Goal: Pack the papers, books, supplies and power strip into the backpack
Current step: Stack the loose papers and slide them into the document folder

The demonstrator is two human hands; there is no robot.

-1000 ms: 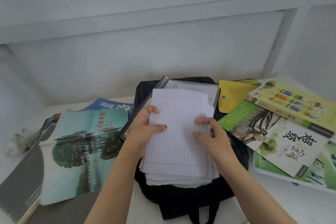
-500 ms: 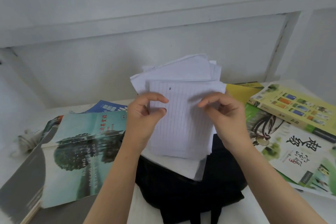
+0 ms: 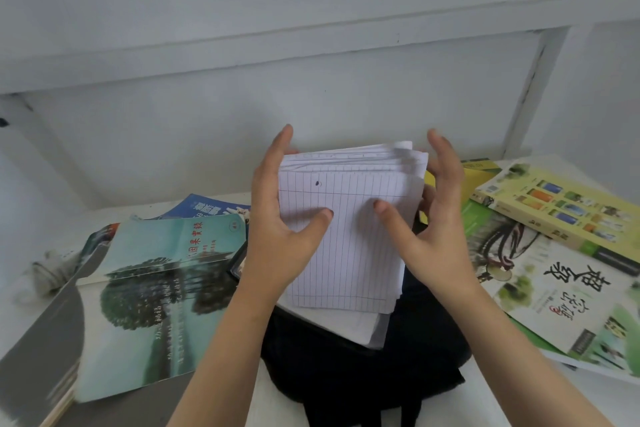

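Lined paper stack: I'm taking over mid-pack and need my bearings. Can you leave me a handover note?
Left hand and right hand: both grip the lined paper stack upright, thumbs on its front sheet, above the black backpack.
Teal book and blue book lie left of the backpack; yellow-green book and calligraphy-cover book lie right.
Done: nothing visibly packed.
Left: papers, every book, supplies; no power strip recognisable in view.

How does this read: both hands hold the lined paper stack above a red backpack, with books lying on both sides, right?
Not quite: the backpack is black, not red, as the head view shows. The left hand and right hand do hold the lined paper stack above it, with books lying on both sides.
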